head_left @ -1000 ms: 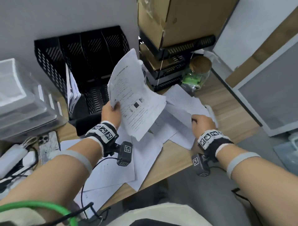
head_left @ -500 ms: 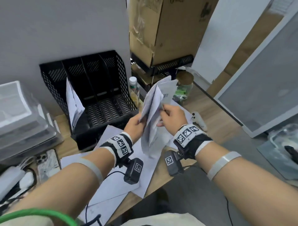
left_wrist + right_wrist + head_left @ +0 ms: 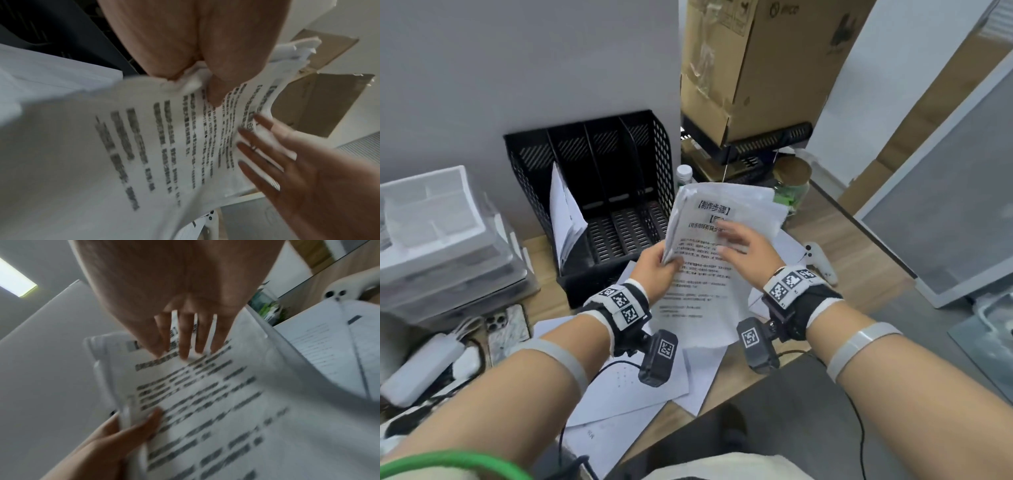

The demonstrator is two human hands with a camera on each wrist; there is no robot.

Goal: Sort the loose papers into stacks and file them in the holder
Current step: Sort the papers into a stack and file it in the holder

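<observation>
Above the desk (image 3: 866,274), left hand (image 3: 654,270) grips a paper stack (image 3: 709,260); right hand (image 3: 743,246) lies flat on it. Holder (image 3: 599,192) has one filed bundle (loose sheets (image 3: 619,390) remain).

The sheaf of papers (image 3: 709,270) is white with black printed text, bold headings at its top. The file holder (image 3: 599,192) is black perforated mesh, white sheets (image 3: 563,219) standing in one slot. The desk (image 3: 859,270) is light wood grain. The cardboard box (image 3: 756,68) is tan. Both wristbands (image 3: 619,301) carry black-and-white square code markers. The jar (image 3: 791,185) shows green under a tan lid.
</observation>
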